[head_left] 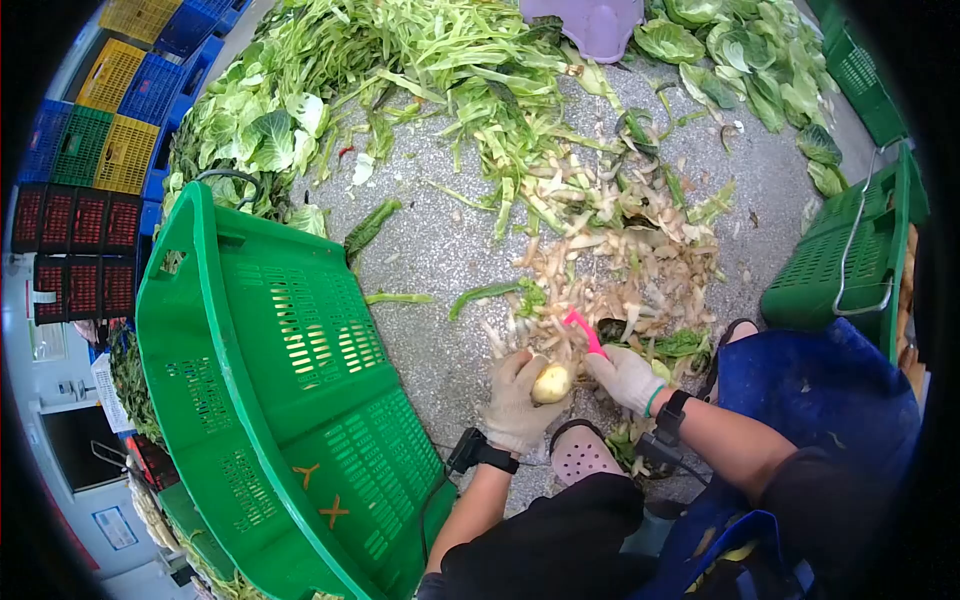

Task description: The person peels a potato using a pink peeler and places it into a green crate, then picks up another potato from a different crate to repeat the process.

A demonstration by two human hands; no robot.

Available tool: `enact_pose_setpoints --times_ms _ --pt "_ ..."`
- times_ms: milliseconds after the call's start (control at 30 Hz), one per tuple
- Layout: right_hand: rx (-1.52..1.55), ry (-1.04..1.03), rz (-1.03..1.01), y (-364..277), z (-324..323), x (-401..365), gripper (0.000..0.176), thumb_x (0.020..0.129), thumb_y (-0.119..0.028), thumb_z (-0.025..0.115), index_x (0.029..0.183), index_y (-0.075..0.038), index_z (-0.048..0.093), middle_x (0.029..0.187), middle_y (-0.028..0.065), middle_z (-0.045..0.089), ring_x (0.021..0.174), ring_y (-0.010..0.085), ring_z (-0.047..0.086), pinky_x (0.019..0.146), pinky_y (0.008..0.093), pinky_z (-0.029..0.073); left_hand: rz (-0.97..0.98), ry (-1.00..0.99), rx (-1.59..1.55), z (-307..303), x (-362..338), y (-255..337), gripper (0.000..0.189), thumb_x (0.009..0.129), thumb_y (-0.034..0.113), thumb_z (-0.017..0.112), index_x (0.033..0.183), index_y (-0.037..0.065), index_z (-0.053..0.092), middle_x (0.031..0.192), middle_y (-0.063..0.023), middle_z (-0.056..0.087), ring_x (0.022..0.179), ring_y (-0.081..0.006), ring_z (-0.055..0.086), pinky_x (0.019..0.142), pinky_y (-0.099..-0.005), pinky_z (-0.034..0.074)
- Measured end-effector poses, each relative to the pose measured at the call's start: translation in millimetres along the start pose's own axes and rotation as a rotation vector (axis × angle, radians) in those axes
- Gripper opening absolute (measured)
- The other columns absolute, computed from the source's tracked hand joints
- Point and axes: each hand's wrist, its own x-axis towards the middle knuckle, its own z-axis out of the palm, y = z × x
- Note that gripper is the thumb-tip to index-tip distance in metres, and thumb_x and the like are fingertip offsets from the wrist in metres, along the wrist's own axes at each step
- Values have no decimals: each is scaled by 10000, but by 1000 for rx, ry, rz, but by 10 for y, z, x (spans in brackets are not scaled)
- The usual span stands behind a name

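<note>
My left hand (517, 402), in a whitish knit glove, is closed around a pale yellow peeled vegetable that looks like a potato (553, 383). Just to its right, my gloved right hand (626, 378) grips a bright pink peeler (585, 330), whose head points up and left. The peeler's blade is too small to make out, and it appears apart from the potato. Beneath both hands lies a heap of brownish-white peelings (640, 265) on the speckled floor.
A big green crate (225, 290) leans close on my left; another green crate (830, 250) stands at right. Green leafy trimmings (420, 50) and cabbage leaves (750, 55) cover the floor ahead, around a purple tub (590, 25). My clog (583, 455) is below my hands.
</note>
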Motion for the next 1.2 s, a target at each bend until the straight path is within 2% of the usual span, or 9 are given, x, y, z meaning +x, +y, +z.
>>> enact_pose_setpoints --times_ms 167,267,367,433,500,633,733,867,1200 --pt "480 -218 149 -282 13 -170 391 983 -367 472 1196 -45 528 737 19 576 627 93 567 563 277 474 -213 -55 -305 212 -99 -28 658 681 197 825 1246 30 532 1280 -181 465 1198 -305 488 999 -410 437" --pt "136 -55 -155 -104 213 -94 413 962 -349 503 1260 -65 528 881 171 652 791 303 649 723 382 503 -511 -14 -780 197 -125 -36 680 728 110 782 1315 56 443 1183 -133 544 1097 -240 570 896 -320 510" --pt "144 -28 -240 -182 258 -233 412 949 -351 518 1234 -55 549 935 227 646 903 377 630 803 415 483 -674 -117 -1064 -56 -131 36 630 834 140 676 1370 58 356 1200 -135 556 1027 -247 619 831 -344 551" --pt "95 -77 -186 -122 227 -232 402 946 -355 521 1187 -37 568 929 229 644 898 367 632 800 407 483 -1033 -85 -1402 -188 -146 89 582 880 223 605 1372 25 367 1211 -154 564 1080 -280 599 873 -419 525" --pt "270 -52 -1 206 315 -82 407 948 -366 511 1158 -22 571 944 240 641 900 378 627 804 413 478 -1015 -85 -1370 -134 -230 -29 528 909 239 516 1369 25 370 1241 -152 554 1093 -286 594 871 -469 521" --pt "-49 -5 54 216 108 -67 400 948 -392 507 1052 -13 581 888 262 636 868 406 627 775 438 484 -1042 -140 -1484 -128 -282 -164 512 904 182 495 1378 34 372 1269 -170 542 1100 -313 595 867 -491 536" --pt "-160 -28 -193 178 157 -178 423 955 -427 477 1028 -25 589 920 273 641 888 425 626 781 473 486 -1118 -133 -1548 -67 -302 -283 495 916 146 458 1391 36 371 1286 -189 531 1111 -326 594 862 -496 553" --pt "-364 -82 65 128 140 -46 477 963 -487 399 1081 -72 603 983 254 657 933 416 629 822 492 483 -1139 -143 -1393 -120 -266 -183 487 911 116 431 1388 32 376 1278 -196 539 1105 -330 598 869 -504 554" --pt "-403 -103 -1 -17 76 -53 465 952 -487 433 1071 -70 599 903 250 661 880 411 639 782 493 494 -1109 -120 -1369 -60 -330 -202 561 832 125 501 1363 -9 382 1229 -188 555 1075 -331 607 853 -508 540"
